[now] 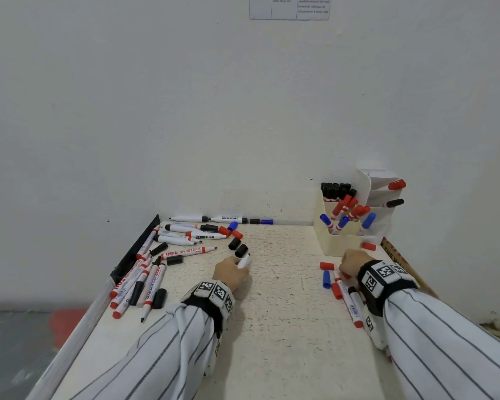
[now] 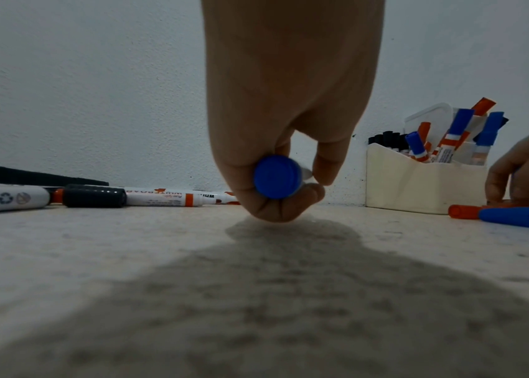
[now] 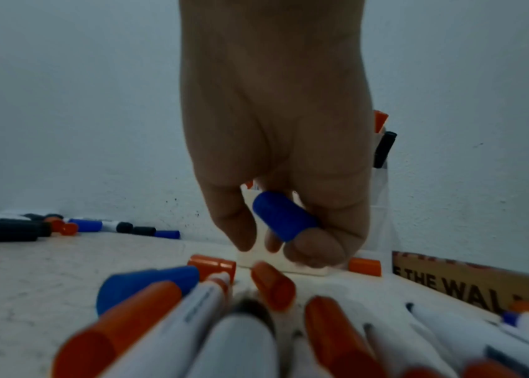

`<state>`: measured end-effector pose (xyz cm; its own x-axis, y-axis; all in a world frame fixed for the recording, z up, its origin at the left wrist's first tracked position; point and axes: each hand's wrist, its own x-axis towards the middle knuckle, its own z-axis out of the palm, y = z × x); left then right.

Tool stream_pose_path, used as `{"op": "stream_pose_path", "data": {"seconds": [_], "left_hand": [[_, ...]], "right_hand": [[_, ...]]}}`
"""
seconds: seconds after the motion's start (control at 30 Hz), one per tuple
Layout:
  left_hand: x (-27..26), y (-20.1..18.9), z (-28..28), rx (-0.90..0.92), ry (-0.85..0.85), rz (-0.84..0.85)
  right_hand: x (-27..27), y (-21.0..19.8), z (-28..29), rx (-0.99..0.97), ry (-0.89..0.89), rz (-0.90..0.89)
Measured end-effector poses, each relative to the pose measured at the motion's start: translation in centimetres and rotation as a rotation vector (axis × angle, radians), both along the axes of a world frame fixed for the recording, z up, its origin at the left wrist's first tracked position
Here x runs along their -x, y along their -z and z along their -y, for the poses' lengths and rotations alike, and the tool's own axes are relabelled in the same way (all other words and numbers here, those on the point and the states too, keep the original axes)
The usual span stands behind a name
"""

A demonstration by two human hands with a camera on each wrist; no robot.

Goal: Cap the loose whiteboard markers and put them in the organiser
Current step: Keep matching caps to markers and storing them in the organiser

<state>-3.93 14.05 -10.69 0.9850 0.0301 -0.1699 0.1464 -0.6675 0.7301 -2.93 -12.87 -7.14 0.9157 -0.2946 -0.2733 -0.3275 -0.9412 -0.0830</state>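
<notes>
Two hands work low over the speckled tabletop [image 1: 272,327]. The left hand [image 1: 231,272] has its fingers curled round a white marker [image 1: 244,261] whose blue end [image 2: 277,177] faces the left wrist camera; its knuckles sit just above the surface, near two loose black caps [image 1: 238,247]. The right hand [image 1: 351,262] pinches a blue cap [image 3: 284,217] between thumb and fingers, just in front of the cream organiser [image 1: 341,243], which stands by the wall at the right and already holds capped black, red and blue markers in separate compartments. Below the right hand lie a red cap [image 1: 327,266], another blue cap [image 1: 326,279] and a few markers [image 1: 347,298] side by side. A larger heap of uncapped markers [image 1: 145,272] and stray caps sprawls along the left edge of the tabletop, with more markers [image 1: 211,218] lined against the wall. A printed cardboard strip [image 3: 470,281] lies to the right of the organiser.
</notes>
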Motion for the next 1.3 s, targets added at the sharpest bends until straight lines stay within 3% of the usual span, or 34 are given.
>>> {"op": "stream_pose_path", "data": {"seconds": [0.13,0.3,0.47,0.67,0.9,1.13,1.3], "left_hand": [[-0.1,0.0,0.1,-0.029,0.045,0.031],[0.1,-0.1,0.5,0.107,0.056,0.039],[0.4,-0.2,0.6,0.180,0.062,0.080],[0.8,-0.2,0.8,0.216,0.075,0.148],[0.8,-0.5,1.2,0.213,0.128,0.214],[1.1,-0.4,1.4,0.141,0.125,0.232],[1.2,-0.6,1.2,0.145,0.094,0.280]], "right_hand": [[-0.1,-1.4,-0.6,-0.042,0.012,0.105],[-0.3,-2.8,-2.9,-0.389,-0.104,0.195],[-0.8,-1.9,-5.9,-0.655,-0.191,0.365],[0.0,-0.6,-8.2,-0.795,-0.278,0.463],[0.4,0.1,-9.2,-0.791,-0.390,0.350],[0.5,0.6,-9.7,-0.983,-0.249,0.346],[0.6,0.6,-9.9,-0.946,-0.232,0.309]]}}
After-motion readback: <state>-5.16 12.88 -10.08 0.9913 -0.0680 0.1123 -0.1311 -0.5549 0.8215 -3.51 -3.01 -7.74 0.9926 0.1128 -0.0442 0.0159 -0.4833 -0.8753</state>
